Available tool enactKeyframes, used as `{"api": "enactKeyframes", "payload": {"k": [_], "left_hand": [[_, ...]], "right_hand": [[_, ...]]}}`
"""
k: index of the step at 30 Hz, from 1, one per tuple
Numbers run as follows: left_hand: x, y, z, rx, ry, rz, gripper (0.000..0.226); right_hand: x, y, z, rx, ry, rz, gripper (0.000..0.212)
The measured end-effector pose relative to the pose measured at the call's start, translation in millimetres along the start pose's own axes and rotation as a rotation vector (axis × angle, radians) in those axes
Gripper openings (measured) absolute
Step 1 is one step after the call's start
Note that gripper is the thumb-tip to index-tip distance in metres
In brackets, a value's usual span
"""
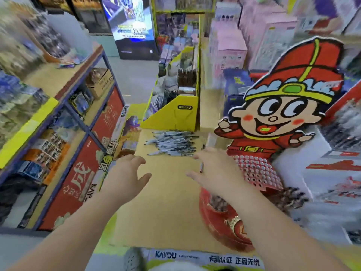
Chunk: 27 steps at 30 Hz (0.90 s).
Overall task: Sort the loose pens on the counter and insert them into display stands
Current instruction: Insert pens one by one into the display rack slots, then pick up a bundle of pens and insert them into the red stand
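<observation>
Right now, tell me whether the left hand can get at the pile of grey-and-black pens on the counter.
Probably yes: the left hand hovers open just short of the pile of grey-and-black plastic pens, with only bare tan counter between them.

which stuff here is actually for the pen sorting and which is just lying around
For the job:
loose pens
yellow display stand
red holed stand under the cartoon figure, probably
left hand
right hand

Just lying about:
cardboard box on the shelf
pink boxes
lit screen
</observation>
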State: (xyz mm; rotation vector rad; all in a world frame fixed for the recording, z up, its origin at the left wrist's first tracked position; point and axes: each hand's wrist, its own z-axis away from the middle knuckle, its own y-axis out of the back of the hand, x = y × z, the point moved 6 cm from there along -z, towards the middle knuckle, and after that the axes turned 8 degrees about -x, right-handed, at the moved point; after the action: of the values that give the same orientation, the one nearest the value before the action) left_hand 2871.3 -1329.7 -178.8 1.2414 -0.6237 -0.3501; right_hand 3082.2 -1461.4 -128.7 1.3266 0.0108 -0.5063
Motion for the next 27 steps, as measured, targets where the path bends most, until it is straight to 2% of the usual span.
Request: {"api": "enactKeyframes", "payload": {"k": [6, 9, 12, 15, 21, 27], "left_hand": [[-62.7, 9.1, -42.4, -0.174, -0.161, -0.003, 0.055], [-72.4, 13.2, -66.4, -0.231, -0.219, -0.054, 0.059], [-73.7, 6.9, -84.8, -0.291, -0.256, -0.116, 0.061], [-69.8, -0.4, -95.4, -0.335, -0.269, -0.157, 0.063], [-62.5, -11.8, -117.3, -0.385, -0.32, -0.203, 0.063], [-52.6, -33.2, -169.7, -0.418, -0.439, -0.201, 0.061]], "right_hand": [[-50.9, -27.0, -32.5, -0.048, -0.266, -0.078, 0.06], [-62.8, -37.5, -39.0, -0.01, -0.372, -0.166, 0.061], [-66.4, -64.4, -41.9, -0.054, -0.443, -0.273, 0.06], [-58.0, -86.4, -51.5, -0.116, -0.487, -0.36, 0.064], [-34.9, -115.6, -81.9, -0.117, -0.593, -0.51, 0.075], [-10.4, -135.5, -114.4, -0.097, -0.758, -0.515, 0.074]]}}
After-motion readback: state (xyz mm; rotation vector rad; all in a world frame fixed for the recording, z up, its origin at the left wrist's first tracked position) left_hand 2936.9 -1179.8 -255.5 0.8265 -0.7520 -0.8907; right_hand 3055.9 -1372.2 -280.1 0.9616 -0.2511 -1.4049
